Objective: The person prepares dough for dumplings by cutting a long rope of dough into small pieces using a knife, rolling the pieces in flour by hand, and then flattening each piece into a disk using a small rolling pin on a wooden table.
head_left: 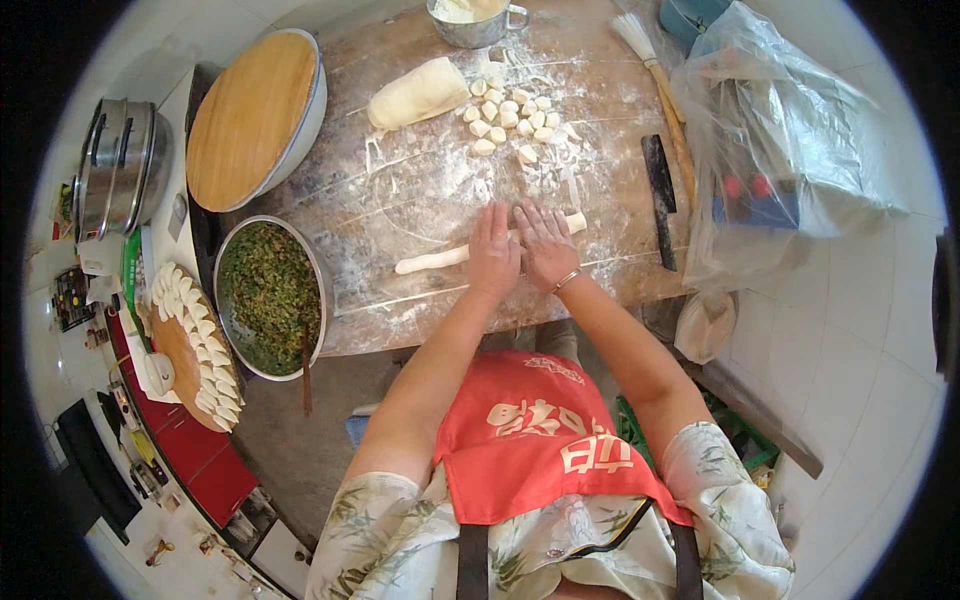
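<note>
A thin rope of dough (432,261) lies across the floured wooden board (400,200). My left hand (494,250) rests flat on its middle, fingers stretched forward. Right beside it, my right hand (545,243) also presses flat on the rope, with a bracelet at the wrist. Both rope ends show past the hands, the right end (575,223) slightly farther away. Beyond my hands sit several small cut dough pieces (509,118). A thick log of dough (418,93) lies to their left.
A bowl of green filling (268,290) with chopsticks (307,370) stands at left, near a round board of dumplings (180,370). Behind is a basin with a wooden lid (250,120). A metal pot of flour (475,25), dark blade (658,195), brush (640,45) and plastic-covered box (790,130) line the far and right edges.
</note>
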A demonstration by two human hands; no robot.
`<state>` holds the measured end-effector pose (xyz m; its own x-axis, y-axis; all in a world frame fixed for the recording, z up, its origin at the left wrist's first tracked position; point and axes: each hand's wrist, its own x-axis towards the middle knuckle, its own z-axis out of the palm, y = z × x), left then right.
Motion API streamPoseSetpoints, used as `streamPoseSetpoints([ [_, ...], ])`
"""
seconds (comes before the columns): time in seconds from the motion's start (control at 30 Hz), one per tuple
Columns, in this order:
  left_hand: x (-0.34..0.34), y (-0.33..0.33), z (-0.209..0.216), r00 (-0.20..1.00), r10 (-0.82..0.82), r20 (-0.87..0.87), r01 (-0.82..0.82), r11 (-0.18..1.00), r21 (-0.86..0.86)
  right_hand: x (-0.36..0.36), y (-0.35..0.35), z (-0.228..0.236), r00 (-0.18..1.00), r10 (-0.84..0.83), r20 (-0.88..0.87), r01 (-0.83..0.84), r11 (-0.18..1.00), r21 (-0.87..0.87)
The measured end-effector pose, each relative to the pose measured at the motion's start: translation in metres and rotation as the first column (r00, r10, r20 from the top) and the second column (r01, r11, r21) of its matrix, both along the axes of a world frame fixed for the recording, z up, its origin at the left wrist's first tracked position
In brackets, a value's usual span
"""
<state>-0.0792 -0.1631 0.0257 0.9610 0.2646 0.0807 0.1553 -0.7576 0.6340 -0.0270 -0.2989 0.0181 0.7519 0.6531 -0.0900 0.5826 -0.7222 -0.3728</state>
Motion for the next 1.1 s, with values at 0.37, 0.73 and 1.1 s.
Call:
streamPoseSetpoints([
  [0.37,-0.007,-0.003,0.012,0.984,-0.020,-0.178,0.086,0.925,0.369,0.020,0.000,0.003,0.899,-0.437,0.041,0.438,0.898,-0.028],
  [0.73,-0.093,-0.009,0.027,0.931,-0.192,-0.309,0.277,0.925,0.260,-0.037,-0.102,0.036,0.996,-0.030,-0.083,0.017,0.989,-0.149],
  [1.1,0.052,-0.034,0.015,0.993,0.100,-0.059,-0.085,0.971,0.222,0.100,-0.013,0.013,0.937,-0.314,0.151,0.327,0.942,-0.074],
])
